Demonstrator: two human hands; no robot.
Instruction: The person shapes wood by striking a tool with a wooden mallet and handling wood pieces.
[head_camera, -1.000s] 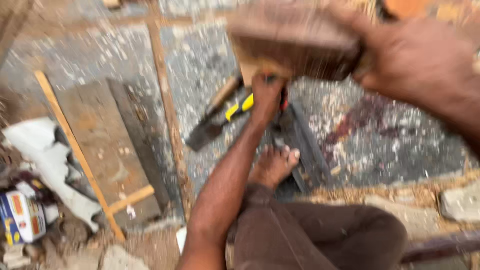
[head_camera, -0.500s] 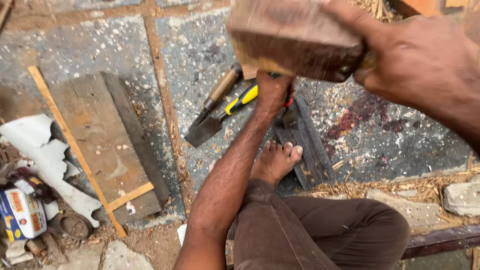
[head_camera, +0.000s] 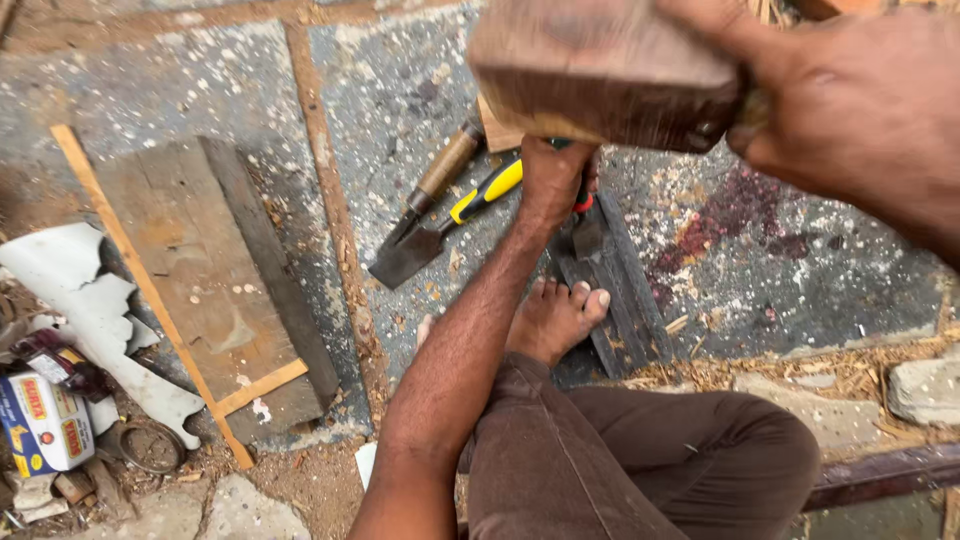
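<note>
Two hands work: right hand (head_camera: 850, 110) grips a wooden block (head_camera: 600, 75) raised above left hand (head_camera: 553, 180), clasped around a chisel (head_camera: 583, 215); strike squarely.

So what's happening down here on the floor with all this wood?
A person sits on a speckled stone floor, bare foot pressing on a dark narrow wooden plank. The left hand grips a chisel-like tool upright on that plank; little of the tool shows. The right hand holds a chunky brown wooden block raised above it. A wide flat chisel with a wooden handle and a yellow-and-black handled tool lie beside the left hand. A grey weathered board lies further left.
</note>
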